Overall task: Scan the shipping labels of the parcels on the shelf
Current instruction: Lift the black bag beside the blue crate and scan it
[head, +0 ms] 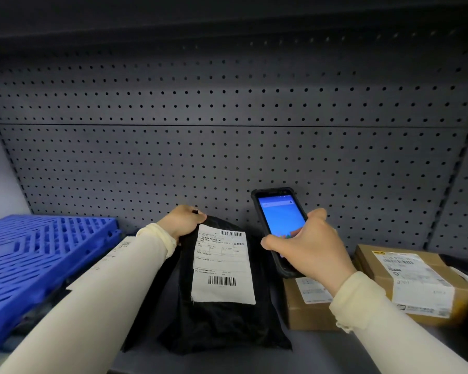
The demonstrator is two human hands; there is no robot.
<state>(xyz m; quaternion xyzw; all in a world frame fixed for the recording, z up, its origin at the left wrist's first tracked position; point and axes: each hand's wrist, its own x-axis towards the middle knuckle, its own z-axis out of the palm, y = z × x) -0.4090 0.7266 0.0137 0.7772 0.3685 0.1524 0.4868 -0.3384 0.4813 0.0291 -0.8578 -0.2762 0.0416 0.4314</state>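
A black plastic mailer bag (222,325) stands tilted on the shelf, its white shipping label (222,265) with two barcodes facing me. My left hand (181,221) grips the bag's top edge and holds it up. My right hand (305,247) holds a black handheld scanner (277,214) with a lit blue screen, just right of the bag and above its label. Two brown cardboard boxes lie to the right: a small one (303,309) partly under my right wrist and a larger one (416,282), each with a white label.
A blue slatted plastic pallet (38,260) lies at the left of the shelf, with a white parcel edge (114,252) beside my left sleeve. A grey pegboard wall (227,144) backs the shelf. The grey shelf floor (308,354) shows in front.
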